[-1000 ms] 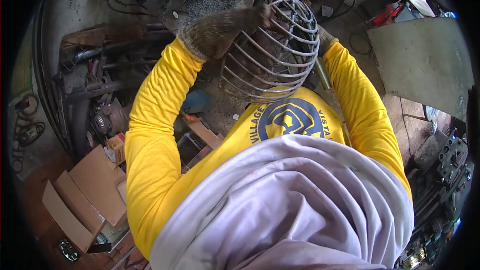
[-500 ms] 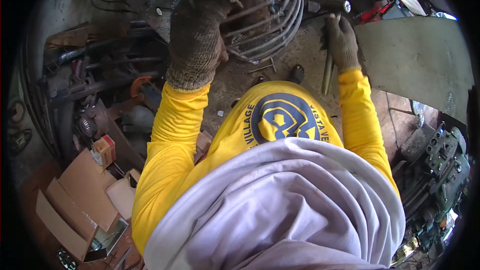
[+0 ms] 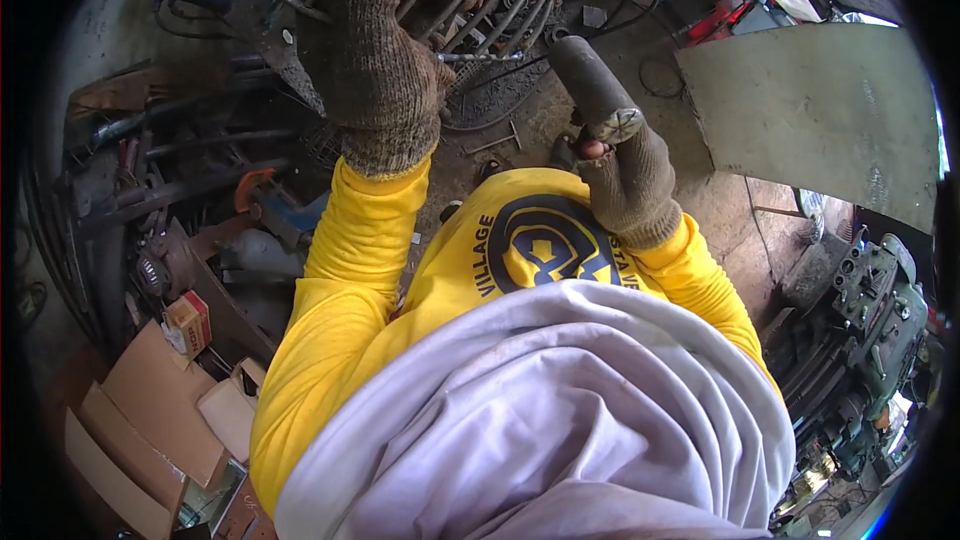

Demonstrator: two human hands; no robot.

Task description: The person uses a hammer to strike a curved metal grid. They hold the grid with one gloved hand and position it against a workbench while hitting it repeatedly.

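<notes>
My left hand (image 3: 375, 65), in a brown knitted glove, is closed on a cage of bent metal rods (image 3: 520, 0) at the top of the view; its fingertips are partly hidden. The rods curve round in several loops, with a straight bar along the near edge. My right hand (image 3: 632, 180), gloved the same way with a bare fingertip showing, grips a hammer just in front of my belly. The hammer's thick cylindrical head (image 3: 590, 85) points up and left, apart from the cage. Its handle is hidden behind the hand.
A large pale metal sheet (image 3: 810, 105) lies at the right. Scrap metal and bars (image 3: 180, 175) crowd the left, above open cardboard boxes (image 3: 160, 390). A greenish machine (image 3: 880, 310) stands at the lower right. A small T-shaped rod (image 3: 493, 143) lies on the floor.
My right hand has come left and nearer my body, bringing the hammer head up towards the cage. The cage and my left hand have shifted up and left in view, and the cage has turned.
</notes>
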